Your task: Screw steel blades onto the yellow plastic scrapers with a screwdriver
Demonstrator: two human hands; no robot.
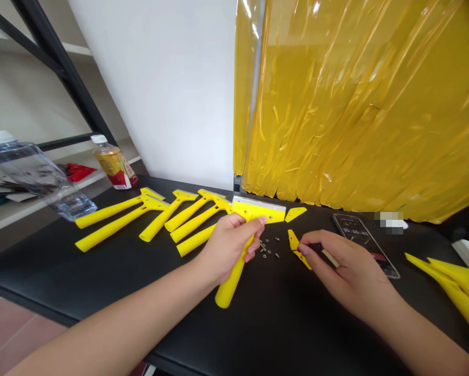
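Observation:
My left hand (234,241) is wrapped round the handle of a yellow scraper (231,282), whose wide head carries a metal blade strip (260,202). My right hand (332,256) pinches a small dark object (316,247), partly hidden by the fingers, beside a yellow plate (293,240). Another yellow plate (296,214) lies just right of the scraper's head. Several small screws and nuts (265,248) are scattered on the black table between my hands.
Several yellow scrapers (115,225) lie at the left. A phone (365,243) rests behind my right hand, and more yellow handles (454,287) are at the right. Two bottles (115,163) (42,175) stand left, near shelves. Yellow film (355,104) hangs behind the table (101,292).

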